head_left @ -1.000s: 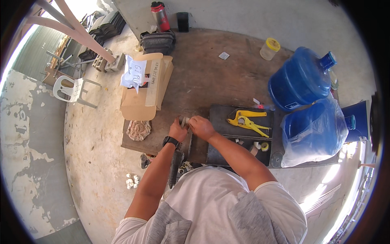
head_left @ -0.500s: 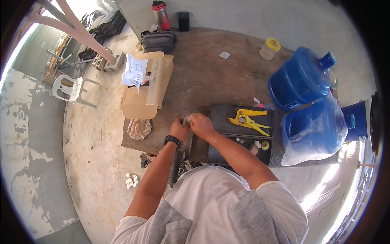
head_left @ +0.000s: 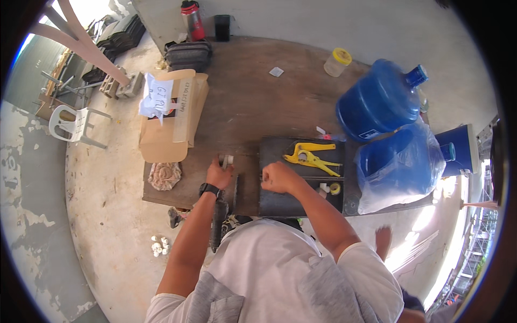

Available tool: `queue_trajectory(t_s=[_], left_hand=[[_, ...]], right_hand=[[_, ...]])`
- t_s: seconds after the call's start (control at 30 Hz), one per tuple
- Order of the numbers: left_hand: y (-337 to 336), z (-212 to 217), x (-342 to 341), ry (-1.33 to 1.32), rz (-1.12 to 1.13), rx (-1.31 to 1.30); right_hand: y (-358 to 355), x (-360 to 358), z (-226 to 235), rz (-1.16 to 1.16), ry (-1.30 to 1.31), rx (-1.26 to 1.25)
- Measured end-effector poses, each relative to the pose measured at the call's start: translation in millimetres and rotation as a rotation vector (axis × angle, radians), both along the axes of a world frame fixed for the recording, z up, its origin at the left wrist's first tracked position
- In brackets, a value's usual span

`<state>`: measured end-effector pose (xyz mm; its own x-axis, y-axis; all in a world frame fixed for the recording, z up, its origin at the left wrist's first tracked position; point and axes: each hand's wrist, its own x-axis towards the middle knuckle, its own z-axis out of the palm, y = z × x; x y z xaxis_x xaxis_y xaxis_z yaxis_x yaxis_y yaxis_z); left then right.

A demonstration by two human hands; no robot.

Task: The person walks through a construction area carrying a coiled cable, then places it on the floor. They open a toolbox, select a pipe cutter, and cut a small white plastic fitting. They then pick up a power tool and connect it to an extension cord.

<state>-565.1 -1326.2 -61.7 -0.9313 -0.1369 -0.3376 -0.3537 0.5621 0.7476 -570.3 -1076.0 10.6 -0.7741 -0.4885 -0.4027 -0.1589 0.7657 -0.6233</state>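
Note:
My left hand, with a black watch at its wrist, is closed around a short whitish pipe fitting above the table edge. My right hand is apart from it, over the open black tool case. Its fingers are curled, and what they hold, if anything, is hidden. A yellow pipe cutter lies in the case's far half, beyond my right hand. In the near half sit a white fitting and a yellow tape roll.
A cardboard box with a plastic packet stands left, near a crumpled cloth. Two blue water jugs fill the right side. A yellow-lidded jar is farther back. White fittings lie on the floor. Part of another person shows lower right.
My hands were together at the fitting; now they are apart. The right hand has moved right over the case, while the fitting stays in the left. The whole view has shifted slightly.

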Motion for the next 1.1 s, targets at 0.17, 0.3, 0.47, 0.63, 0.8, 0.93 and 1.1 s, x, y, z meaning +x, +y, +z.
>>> queue_trajectory(t_s=[0.17, 0.3, 0.47, 0.63, 0.8, 0.93, 1.1], left_hand=[[0, -3, 1, 0.049, 0.005, -0.021], [-1, -8, 0, 0.055, 0.007, 0.009], [-3, -11, 0, 0.074, -0.014, -0.003], [-3, -5, 1, 0.063, -0.028, -0.027], [-4, -2, 5, 0.125, 0.068, 0.044], [-12, -4, 7, 0.119, 0.183, 0.226], [-28, 2, 18, 0.156, 0.259, 0.314]], right_hand=[[35, 28, -10, 0.070, -0.033, 0.398], [49, 27, -12, 0.025, -0.110, 0.333], [72, -10, -13, -0.442, 0.289, 0.311], [107, -24, -27, -0.408, 0.413, 0.605], [99, -32, -5, -0.228, 0.349, 0.597], [64, -60, 29, -0.286, 0.268, 0.207], [-30, -96, -10, -0.332, 0.180, -0.224]])
